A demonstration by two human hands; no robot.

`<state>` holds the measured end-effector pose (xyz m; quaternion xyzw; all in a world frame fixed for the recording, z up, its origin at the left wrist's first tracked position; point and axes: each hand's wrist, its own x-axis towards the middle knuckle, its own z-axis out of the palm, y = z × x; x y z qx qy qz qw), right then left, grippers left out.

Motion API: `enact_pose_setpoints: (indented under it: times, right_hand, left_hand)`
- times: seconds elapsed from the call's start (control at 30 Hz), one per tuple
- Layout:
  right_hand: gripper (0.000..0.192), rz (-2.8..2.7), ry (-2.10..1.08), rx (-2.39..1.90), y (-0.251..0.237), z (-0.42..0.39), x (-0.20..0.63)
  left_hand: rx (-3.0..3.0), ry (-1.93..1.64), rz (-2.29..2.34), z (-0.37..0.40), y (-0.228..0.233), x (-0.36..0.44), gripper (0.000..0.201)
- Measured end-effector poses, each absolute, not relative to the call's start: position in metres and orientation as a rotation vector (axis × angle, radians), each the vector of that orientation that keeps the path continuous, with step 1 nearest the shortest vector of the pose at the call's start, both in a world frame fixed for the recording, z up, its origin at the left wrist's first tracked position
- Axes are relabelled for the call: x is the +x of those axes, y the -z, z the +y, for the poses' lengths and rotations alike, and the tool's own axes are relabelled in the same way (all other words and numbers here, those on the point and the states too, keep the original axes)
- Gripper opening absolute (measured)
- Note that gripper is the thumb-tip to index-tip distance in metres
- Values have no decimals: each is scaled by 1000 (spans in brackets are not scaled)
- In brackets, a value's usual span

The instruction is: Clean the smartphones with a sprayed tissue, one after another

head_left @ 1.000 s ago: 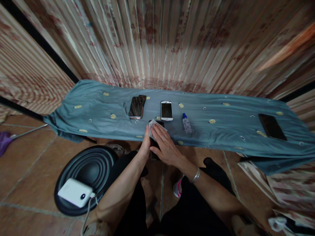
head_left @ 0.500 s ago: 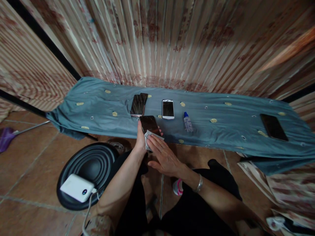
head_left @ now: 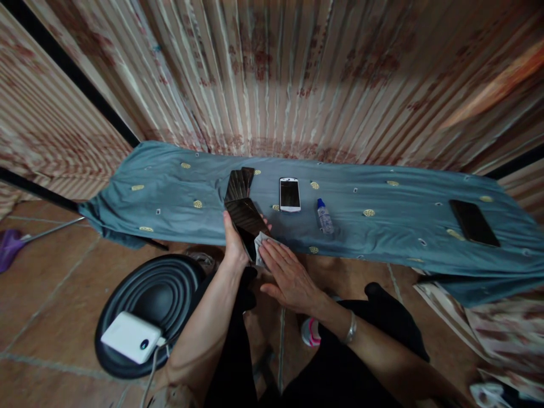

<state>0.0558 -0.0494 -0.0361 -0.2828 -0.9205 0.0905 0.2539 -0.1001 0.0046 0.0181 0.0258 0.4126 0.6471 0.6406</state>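
My left hand (head_left: 236, 245) is closed round a dark smartphone (head_left: 246, 218), its fingertips showing past the far edge. The phone is tilted, with its glossy screen facing up. My right hand (head_left: 288, 272) presses a pale grey cloth (head_left: 260, 249) against the phone's near end, fingers flat and together over it. Just behind the held phone, several dark phones (head_left: 238, 184) lie fanned in a pile, partly hidden by it. To the right rest a white phone (head_left: 289, 195) and a small clear bottle (head_left: 325, 220) with a blue cap.
A teal patterned cloth (head_left: 382, 226) covers the long bench. Another dark phone (head_left: 474, 222) lies at its right end. On the tiled floor, a white power bank (head_left: 131, 337) with a cable sits on a black collapsible basin (head_left: 123, 283). Pleated curtains (head_left: 263, 73) hang behind.
The held phone has shifted slightly left and turned, its top now overlapping the pile more. My right hand and the cloth have moved a little right and down.
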Motion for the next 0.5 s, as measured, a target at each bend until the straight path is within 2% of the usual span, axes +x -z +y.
enact_pose_setpoints:
  times: [0.23, 0.4, 0.5]
  right_hand:
    - [76, -2461, -228, -859, 43, -42, 58]
    - [78, -2434, -233, -913, 48, -32, 59]
    - [76, -2409, -236, -937, 48, -26, 59]
  left_hand:
    - [91, -1337, 983, -1, -21, -98, 83]
    - [88, -1347, 946, -5, -19, -89, 69]
    - [107, -1326, 925, -7, -17, -84, 68]
